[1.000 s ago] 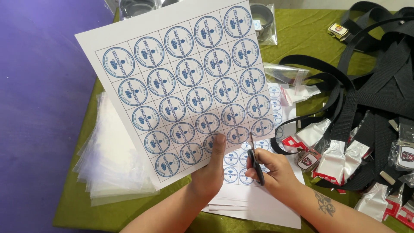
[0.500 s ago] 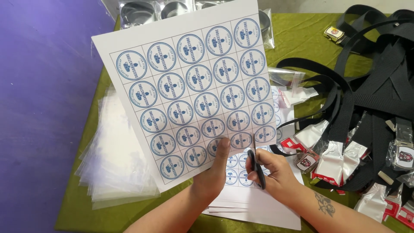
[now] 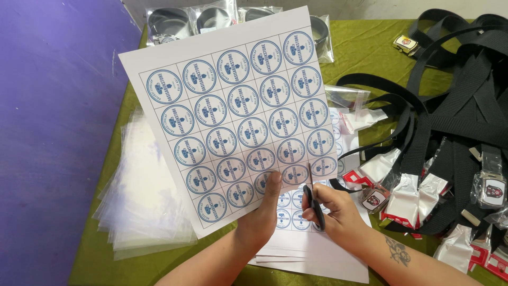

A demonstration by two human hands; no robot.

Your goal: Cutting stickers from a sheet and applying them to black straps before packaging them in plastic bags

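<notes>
Head view: left hand [image 3: 259, 220] grips label sheet [image 3: 233, 116] bottom edge; right hand [image 3: 336, 212], at 3 o'clock, grips black scissors [image 3: 315, 204].

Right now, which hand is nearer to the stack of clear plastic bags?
The left hand. It holds the sticker sheet's bottom edge, just right of the bags. The right hand, with black scissors, is farther right.
</notes>
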